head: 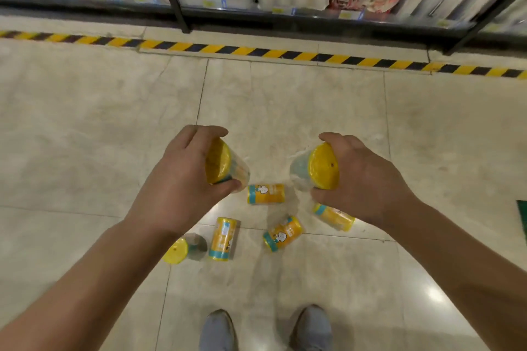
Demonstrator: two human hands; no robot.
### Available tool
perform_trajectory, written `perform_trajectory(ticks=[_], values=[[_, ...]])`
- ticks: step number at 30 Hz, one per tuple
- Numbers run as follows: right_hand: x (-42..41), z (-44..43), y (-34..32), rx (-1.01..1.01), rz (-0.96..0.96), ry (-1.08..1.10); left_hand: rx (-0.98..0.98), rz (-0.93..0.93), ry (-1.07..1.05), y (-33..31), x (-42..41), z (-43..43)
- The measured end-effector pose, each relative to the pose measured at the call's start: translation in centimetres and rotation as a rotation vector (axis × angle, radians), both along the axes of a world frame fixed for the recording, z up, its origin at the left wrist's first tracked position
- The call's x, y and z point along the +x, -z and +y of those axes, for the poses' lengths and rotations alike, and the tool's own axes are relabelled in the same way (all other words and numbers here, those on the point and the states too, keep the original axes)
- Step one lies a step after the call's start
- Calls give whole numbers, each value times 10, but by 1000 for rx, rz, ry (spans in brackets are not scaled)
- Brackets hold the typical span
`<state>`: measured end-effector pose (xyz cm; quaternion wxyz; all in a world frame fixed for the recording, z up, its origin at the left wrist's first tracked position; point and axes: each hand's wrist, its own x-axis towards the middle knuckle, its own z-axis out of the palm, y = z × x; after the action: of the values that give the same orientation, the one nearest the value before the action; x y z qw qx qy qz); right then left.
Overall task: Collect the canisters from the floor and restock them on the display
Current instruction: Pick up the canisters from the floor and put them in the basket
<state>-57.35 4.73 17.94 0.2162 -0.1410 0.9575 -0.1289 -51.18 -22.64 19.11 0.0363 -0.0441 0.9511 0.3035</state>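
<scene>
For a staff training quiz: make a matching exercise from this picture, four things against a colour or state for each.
Things:
1. left hand
2. tape
3. shoes
4. floor canisters

States:
A. grey
B. lying on their sides
C. grips a raised canister
D. yellow and black stripes

Pairs: 1-C, 2-D, 3-A, 4-B

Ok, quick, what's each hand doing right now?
Left hand: gripping a yellow-lidded canister.
Right hand: gripping another canister.
</scene>
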Motion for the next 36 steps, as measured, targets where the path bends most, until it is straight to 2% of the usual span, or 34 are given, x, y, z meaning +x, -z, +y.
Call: perform_trajectory(ticks=[8,11,17,20,25,30,36], values=[[9,-28,-297,-73,136,-56,-73,90,108,-285,-4,-20],[23,-38,-401,-89,229,-101,-111,202,93,-380,13,-21],[59,-50,-551,-185,390,-111,-100,335,18,-530,56,-35],[78,-61,-586,-255,431,-102,-106,371,3,-572,78,-47],[100,-82,-614,-360,461,-166,-144,504,-111,-602,124,-57],[107,-97,-626,-432,420,-361,-185,520,-274,-618,177,-52],[126,-117,-636,-444,421,-702,-212,490,-582,-613,254,-24]])
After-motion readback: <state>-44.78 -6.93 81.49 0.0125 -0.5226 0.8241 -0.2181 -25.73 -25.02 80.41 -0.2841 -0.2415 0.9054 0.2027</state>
